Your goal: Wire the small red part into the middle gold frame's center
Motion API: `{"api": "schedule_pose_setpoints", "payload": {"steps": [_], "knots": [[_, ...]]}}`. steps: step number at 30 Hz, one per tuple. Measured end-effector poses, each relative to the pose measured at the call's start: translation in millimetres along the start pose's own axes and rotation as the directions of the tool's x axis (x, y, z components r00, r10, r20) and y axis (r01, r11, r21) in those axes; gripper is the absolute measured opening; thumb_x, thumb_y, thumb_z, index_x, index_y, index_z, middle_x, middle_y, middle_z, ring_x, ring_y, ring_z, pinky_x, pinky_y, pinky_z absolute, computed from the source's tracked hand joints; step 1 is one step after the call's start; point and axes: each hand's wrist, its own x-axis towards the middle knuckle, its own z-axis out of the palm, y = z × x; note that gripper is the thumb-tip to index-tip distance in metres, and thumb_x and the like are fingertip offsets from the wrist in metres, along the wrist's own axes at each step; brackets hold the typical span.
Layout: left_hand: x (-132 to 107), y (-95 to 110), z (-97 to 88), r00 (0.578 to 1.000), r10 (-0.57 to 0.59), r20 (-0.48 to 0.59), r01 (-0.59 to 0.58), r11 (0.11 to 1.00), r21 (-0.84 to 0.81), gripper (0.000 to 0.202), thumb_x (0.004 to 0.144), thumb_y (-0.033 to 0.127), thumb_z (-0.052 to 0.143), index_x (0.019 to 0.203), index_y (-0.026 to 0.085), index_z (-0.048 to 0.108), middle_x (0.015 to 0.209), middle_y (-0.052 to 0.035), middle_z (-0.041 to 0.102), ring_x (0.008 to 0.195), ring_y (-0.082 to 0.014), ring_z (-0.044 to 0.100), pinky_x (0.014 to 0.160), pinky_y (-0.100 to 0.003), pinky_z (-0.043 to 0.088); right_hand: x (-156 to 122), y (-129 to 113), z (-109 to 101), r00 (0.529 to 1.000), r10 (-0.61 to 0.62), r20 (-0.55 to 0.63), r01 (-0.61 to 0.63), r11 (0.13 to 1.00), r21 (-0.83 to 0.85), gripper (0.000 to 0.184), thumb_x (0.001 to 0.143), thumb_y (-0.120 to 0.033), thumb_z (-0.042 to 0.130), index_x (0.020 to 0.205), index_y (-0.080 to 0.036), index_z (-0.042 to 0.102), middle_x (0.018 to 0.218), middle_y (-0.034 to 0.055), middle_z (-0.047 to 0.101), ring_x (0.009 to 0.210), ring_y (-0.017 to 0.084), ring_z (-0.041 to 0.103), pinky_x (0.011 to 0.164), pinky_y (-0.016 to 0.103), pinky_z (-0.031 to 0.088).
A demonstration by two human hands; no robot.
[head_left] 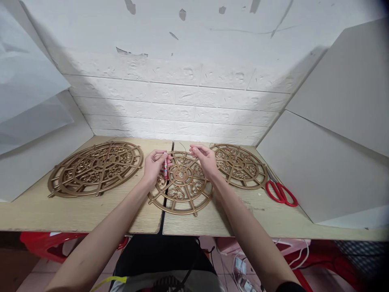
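A round gold openwork wheel-shaped panel (182, 211) lies in front of me across the gap between two tabletops. Above its left part, my left hand (155, 165) is closed around a small tube (165, 169) with a red and white printed label, held upright. My right hand (206, 160) is over the panel's right part, thumb and fingertips pinched together; whatever they hold is too small to make out. Thin wires (183, 156) rise from the panel's middle, between my hands.
More gold panels lie stacked at the left (100, 188); another gold panel (243, 184) rests at the right. Red-handled scissors (281, 192) lie beside it, near a white board (306, 174). A white brick-patterned wall (188, 97) stands behind the table.
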Motion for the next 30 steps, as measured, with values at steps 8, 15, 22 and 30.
{"api": "schedule_pose_setpoints", "payload": {"steps": [8,15,22,30], "knots": [[-8,-2,0.8,0.953,0.218,0.211,-0.27,0.927,0.259,0.029,0.072,0.036,0.068,0.091,0.016,0.061,0.078,-0.0055,0.069,0.064,-0.0152,0.066,0.062,-0.029,0.057,-17,-4,24,0.968,0.079,0.238,-0.055,0.993,-0.103,0.029,0.072,-0.041,0.069,0.086,-0.017,0.07,0.077,0.0024,0.068,0.067,0.012,0.057,0.067,0.026,0.048],[-9,0,3.5,0.965,0.09,0.248,-0.12,0.987,0.109,0.035,0.066,0.036,0.074,0.09,0.014,0.061,0.075,-0.0056,0.07,0.068,-0.0165,0.066,0.063,-0.032,0.057,-16,-9,18,0.984,0.076,0.161,-0.066,0.995,-0.072,0.025,0.07,-0.039,0.071,0.079,-0.016,0.071,0.067,0.0009,0.065,0.06,0.01,0.053,0.057,0.022,0.043],[-6,9,1.1,0.982,-0.005,0.188,0.013,0.999,-0.04,0.041,0.067,0.028,0.073,0.101,0.013,0.057,0.075,-0.0061,0.071,0.06,-0.0136,0.065,0.063,-0.03,0.056,-17,-9,17,0.986,0.083,0.143,-0.084,0.996,-0.003,0.02,0.072,-0.036,0.07,0.08,-0.017,0.07,0.067,0.0001,0.066,0.063,0.01,0.056,0.066,0.025,0.045],[-3,15,-2.1,0.974,-0.042,0.224,0.034,0.999,0.041,0.036,0.07,0.029,0.067,0.102,0.016,0.056,0.069,-0.005,0.068,0.042,-0.0067,0.045,0.037,-0.015,0.028,-6,-5,4,0.998,0.038,-0.051,-0.034,0.997,0.073,0.019,0.071,-0.033,0.071,0.08,-0.016,0.071,0.074,0.0024,0.068,0.07,0.011,0.058,0.072,0.026,0.047]]}}
